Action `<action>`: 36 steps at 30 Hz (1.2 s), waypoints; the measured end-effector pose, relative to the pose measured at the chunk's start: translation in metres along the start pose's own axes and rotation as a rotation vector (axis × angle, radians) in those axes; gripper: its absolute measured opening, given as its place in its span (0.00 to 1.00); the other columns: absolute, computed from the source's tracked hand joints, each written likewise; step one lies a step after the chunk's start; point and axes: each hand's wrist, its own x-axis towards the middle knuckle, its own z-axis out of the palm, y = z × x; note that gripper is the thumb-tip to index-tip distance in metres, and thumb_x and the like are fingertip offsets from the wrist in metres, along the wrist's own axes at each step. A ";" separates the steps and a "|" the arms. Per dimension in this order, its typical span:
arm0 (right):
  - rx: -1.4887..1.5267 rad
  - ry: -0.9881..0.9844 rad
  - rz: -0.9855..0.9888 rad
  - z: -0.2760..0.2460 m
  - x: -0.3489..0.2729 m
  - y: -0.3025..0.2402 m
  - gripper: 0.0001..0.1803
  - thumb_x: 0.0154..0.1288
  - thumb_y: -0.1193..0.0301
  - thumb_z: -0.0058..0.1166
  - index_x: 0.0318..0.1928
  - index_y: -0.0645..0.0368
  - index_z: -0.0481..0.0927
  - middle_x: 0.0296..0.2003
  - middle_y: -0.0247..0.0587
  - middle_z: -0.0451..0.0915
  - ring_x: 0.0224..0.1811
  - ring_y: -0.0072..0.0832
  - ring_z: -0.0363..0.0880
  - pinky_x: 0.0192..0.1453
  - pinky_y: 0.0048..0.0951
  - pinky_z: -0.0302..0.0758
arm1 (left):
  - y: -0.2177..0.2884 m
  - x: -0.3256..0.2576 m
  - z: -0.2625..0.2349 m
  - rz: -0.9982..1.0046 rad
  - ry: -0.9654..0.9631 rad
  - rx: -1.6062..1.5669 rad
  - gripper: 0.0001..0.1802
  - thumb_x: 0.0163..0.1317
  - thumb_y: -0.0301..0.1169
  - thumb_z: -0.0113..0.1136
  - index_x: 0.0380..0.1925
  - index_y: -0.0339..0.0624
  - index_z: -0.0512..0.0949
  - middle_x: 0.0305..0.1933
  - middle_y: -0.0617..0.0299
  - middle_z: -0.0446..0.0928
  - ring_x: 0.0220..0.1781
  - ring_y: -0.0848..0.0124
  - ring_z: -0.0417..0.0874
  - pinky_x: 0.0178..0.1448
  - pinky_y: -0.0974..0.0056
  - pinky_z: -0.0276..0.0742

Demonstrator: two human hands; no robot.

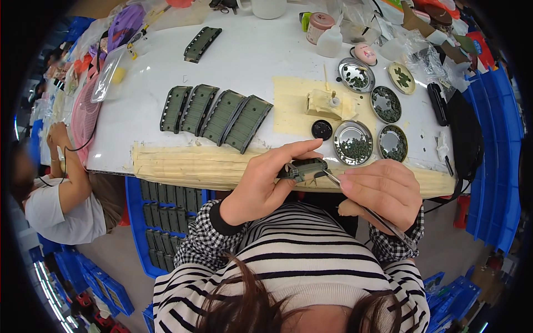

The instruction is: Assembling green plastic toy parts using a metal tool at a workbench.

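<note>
Close to the table's front edge, my left hand [261,180] grips a dark green moulded plastic part [309,171] between thumb and fingers. My right hand [383,191] is closed round metal tweezers [383,222], whose tip meets the right end of that part. Whether the tip pinches a small piece there is too small to tell. Just beyond my hands are a round metal dish [353,143] of small green pieces and a black round cap [321,130]. Several similar curved green panels [239,119] lie side by side to the left, and a single panel [202,44] lies farther back.
More dishes of green pieces [386,104] stand at the right. A tape-wrapped block [327,104] sits on yellowish paper. Tape padding [194,166] covers the front edge. A blue crate [145,244] of green parts stands below left. A co-worker [69,194] sits at the left.
</note>
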 end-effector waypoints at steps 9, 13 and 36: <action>-0.003 -0.024 -0.012 0.000 0.001 -0.001 0.18 0.49 0.64 0.71 0.40 0.59 0.85 0.32 0.37 0.85 0.35 0.30 0.86 0.33 0.26 0.79 | -0.004 -0.004 0.002 0.003 0.012 -0.037 0.30 0.58 0.10 0.47 0.64 0.33 0.68 0.54 0.47 0.81 0.56 0.66 0.82 0.61 0.65 0.73; -0.012 -0.034 -0.042 0.000 0.001 -0.002 0.18 0.50 0.65 0.71 0.41 0.60 0.84 0.33 0.38 0.85 0.36 0.31 0.86 0.33 0.26 0.79 | -0.004 -0.005 0.004 -0.010 0.007 -0.081 0.29 0.59 0.11 0.47 0.63 0.32 0.68 0.53 0.46 0.81 0.57 0.65 0.82 0.62 0.65 0.73; -0.383 0.147 0.712 -0.027 -0.046 0.114 0.05 0.63 0.75 0.58 0.36 0.64 0.82 0.29 0.43 0.78 0.32 0.34 0.80 0.37 0.34 0.73 | 0.001 -0.014 0.002 -0.471 0.021 -1.027 0.44 0.70 0.50 0.53 0.73 0.32 0.48 0.63 0.49 0.69 0.60 0.58 0.76 0.69 0.47 0.70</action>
